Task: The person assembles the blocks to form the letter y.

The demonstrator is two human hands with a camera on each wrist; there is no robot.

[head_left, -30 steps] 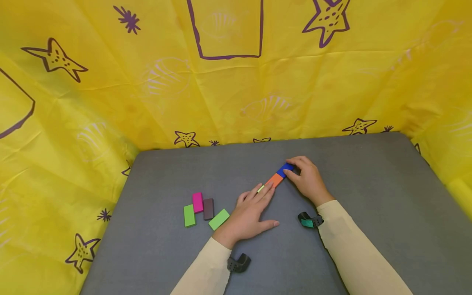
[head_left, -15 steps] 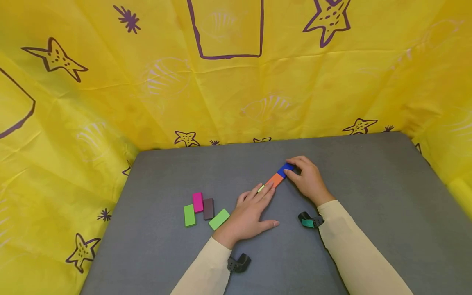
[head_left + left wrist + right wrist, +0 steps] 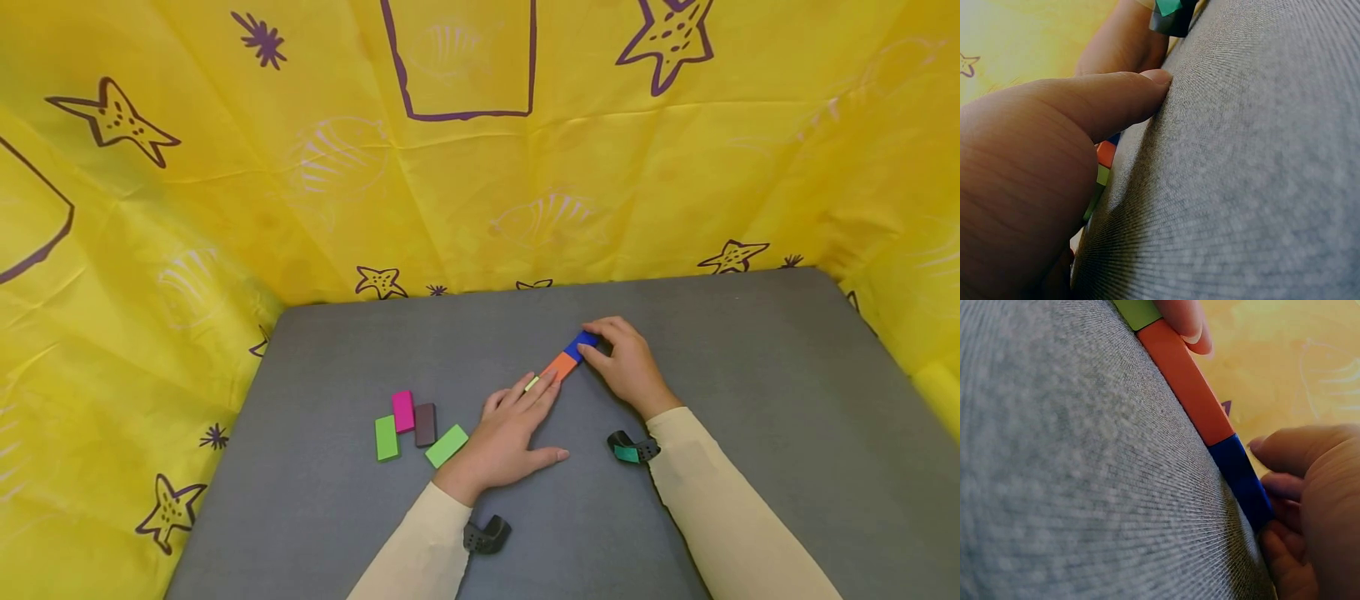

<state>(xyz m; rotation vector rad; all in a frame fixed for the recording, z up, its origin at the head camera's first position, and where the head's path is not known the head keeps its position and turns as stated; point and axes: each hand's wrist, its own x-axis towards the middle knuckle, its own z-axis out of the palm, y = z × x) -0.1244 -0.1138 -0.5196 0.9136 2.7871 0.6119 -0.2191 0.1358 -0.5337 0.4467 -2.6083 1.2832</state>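
Note:
A row of wooden blocks lies end to end on the grey table: a blue block point(image 3: 576, 347), an orange block point(image 3: 561, 364) and a light green block point(image 3: 1138, 311). My right hand point(image 3: 628, 368) pinches the blue block at the far end, thumb on the near side and fingers curled round its end. My left hand point(image 3: 501, 437) lies palm down with straight fingers along the row, fingertips over the green and orange blocks. Its thumb point(image 3: 1116, 97) stretches out to the side. Most of the green block is hidden under the left fingers in the head view.
Left of the row lie a magenta block point(image 3: 402, 412), a dark brown block point(image 3: 425, 425), a green block point(image 3: 387, 438) and a second green block point(image 3: 446, 446) beside the left wrist. A yellow patterned curtain point(image 3: 450, 200) borders the table point(image 3: 315, 517) at the back and sides.

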